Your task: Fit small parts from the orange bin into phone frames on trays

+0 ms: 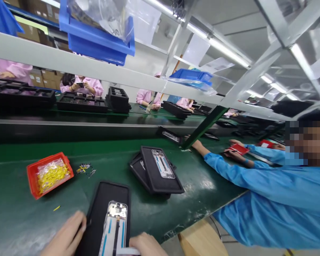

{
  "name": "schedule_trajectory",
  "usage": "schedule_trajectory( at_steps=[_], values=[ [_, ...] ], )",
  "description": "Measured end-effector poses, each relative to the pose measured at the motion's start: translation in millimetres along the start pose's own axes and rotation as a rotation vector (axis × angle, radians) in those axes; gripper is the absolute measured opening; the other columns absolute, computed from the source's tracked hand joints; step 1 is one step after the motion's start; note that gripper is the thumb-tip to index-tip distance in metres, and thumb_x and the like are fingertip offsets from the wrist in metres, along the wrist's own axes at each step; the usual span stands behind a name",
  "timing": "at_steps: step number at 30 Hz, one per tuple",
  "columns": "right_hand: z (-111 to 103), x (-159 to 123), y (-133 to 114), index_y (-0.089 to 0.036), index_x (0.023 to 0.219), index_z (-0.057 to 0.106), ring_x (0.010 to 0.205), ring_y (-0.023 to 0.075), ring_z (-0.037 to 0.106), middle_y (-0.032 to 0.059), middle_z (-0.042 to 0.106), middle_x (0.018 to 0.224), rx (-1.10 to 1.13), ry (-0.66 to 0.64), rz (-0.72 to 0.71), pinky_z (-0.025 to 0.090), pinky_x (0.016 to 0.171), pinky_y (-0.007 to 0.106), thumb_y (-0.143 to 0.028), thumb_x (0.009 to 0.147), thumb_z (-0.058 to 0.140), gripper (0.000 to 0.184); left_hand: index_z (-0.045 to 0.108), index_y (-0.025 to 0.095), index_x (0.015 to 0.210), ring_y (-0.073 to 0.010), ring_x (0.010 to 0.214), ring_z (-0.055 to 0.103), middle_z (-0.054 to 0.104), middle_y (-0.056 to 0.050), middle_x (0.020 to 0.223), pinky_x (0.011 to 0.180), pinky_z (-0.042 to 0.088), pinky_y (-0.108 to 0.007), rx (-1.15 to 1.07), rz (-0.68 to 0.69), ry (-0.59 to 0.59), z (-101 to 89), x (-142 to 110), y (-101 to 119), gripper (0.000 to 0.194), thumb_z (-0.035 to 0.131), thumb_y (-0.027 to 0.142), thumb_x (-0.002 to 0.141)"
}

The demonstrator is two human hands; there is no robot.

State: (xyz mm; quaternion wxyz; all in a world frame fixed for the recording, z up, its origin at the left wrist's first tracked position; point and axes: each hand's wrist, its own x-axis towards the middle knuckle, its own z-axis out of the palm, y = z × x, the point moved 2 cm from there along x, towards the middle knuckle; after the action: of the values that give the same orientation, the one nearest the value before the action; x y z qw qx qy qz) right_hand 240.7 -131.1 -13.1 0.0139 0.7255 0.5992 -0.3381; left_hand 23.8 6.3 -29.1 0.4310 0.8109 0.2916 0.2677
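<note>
In front of me lies a black tray with a phone mid-frame in it, silver at the top with blue strips and a dark band down the middle. My left hand is closed at the tray's left edge, the fingertips against the rim. At the tray's lower right, my right hand has curled fingers beside the frame. A whitish strip shows by its fingertips, partly cut off by the picture's bottom edge. What the right hand holds is not clear.
A red bin of yellow pieces stands left, near loose small parts. Stacked black trays with another phone frame lie ahead. A green post rises beyond. A co-worker in blue works at the right.
</note>
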Motion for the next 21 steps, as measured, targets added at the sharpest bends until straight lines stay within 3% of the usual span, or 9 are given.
schedule_trajectory(
  at_steps=[2, 5, 8, 12, 16, 19, 21],
  values=[
    [17.8, 10.7, -9.3, -0.026, 0.074, 0.074, 0.073, 0.0224, 0.071, -0.0013, 0.076, 0.075, 0.087, -0.098, -0.053, 0.041, 0.055, 0.021, -0.022, 0.074, 0.065, 0.009, 0.056, 0.024, 0.076, -0.0205, 0.074, 0.059, 0.062, -0.002, 0.079, 0.072, 0.051, -0.033, 0.077, -0.018, -0.041, -4.4, 21.6, 3.1, 0.021, 0.048, 0.039, 0.088],
    [34.8, 26.8, -40.7, -0.026, 0.088, 0.075, 0.088, 0.0265, 0.07, 0.0012, 0.076, 0.091, 0.119, -0.203, -0.067, 0.047, 0.066, 0.022, -0.019, 0.075, 0.064, 0.019, 0.049, 0.023, 0.07, -0.0212, 0.068, 0.056, 0.059, -0.003, 0.073, 0.072, 0.05, -0.036, 0.239, -0.023, -0.084, -11.8, 46.8, 9.8, 0.023, 0.037, 0.033, 0.087],
    [35.9, 37.3, -82.3, -0.022, 0.097, 0.073, 0.093, 0.0306, 0.068, 0.0073, 0.075, 0.098, 0.101, -0.174, -0.09, 0.049, 0.076, 0.029, -0.021, 0.074, 0.062, 0.025, 0.049, 0.023, 0.072, -0.024, 0.082, 0.059, 0.063, -0.008, 0.087, 0.08, 0.048, -0.04, 0.323, -0.016, -0.07, -19.8, 53.8, 8.8, 0.021, 0.034, 0.028, 0.086],
    [28.3, 42.0, -120.3, -0.019, 0.091, 0.072, 0.087, 0.027, 0.068, 0.0083, 0.074, 0.093, 0.179, -0.071, -0.275, 0.048, 0.075, 0.029, -0.021, 0.076, 0.057, 0.021, 0.05, 0.022, 0.073, -0.0277, 0.107, 0.054, 0.06, -0.012, 0.109, 0.094, 0.041, -0.045, 0.364, -0.02, 0.029, -37.5, 40.8, 1.4, 0.019, 0.036, 0.028, 0.086],
    [11.4, 48.8, -115.8, -0.017, 0.071, 0.068, 0.064, 0.0172, 0.062, 0.0026, 0.067, 0.064, 0.478, -0.102, -0.401, 0.044, 0.06, 0.023, -0.028, 0.076, 0.057, 0.017, 0.052, 0.022, 0.079, -0.0251, 0.098, 0.056, 0.061, -0.01, 0.102, 0.085, 0.045, -0.038, 0.357, -0.036, 0.189, -51.9, 19.2, 13.6, 0.02, 0.036, 0.029, 0.089],
    [-20.1, 65.8, -95.4, -0.018, 0.055, 0.057, 0.046, 0.012, 0.05, -0.0015, 0.053, 0.048, 0.846, -0.06, -0.34, 0.04, 0.052, 0.023, -0.055, 0.082, 0.045, 0.047, 0.052, 0.021, 0.081, -0.0203, 0.076, 0.057, 0.061, -0.005, 0.083, 0.072, 0.046, -0.032, 0.384, 0.004, 0.074, -41.2, 9.0, 31.6, 0.02, 0.035, 0.025, 0.091],
    [-46.3, 80.4, -82.8, -0.019, 0.049, 0.052, 0.049, 0.0127, 0.051, 0.0002, 0.055, 0.051, 1.03, 0.11, -0.318, 0.042, 0.056, 0.025, -0.067, 0.076, 0.046, 0.055, 0.051, 0.02, 0.08, -0.0189, 0.07, 0.055, 0.06, -0.003, 0.078, 0.068, 0.045, -0.031, 0.438, 0.039, -0.03, -27.1, 8.3, 40.1, 0.021, 0.033, 0.02, 0.09]
  ],
)
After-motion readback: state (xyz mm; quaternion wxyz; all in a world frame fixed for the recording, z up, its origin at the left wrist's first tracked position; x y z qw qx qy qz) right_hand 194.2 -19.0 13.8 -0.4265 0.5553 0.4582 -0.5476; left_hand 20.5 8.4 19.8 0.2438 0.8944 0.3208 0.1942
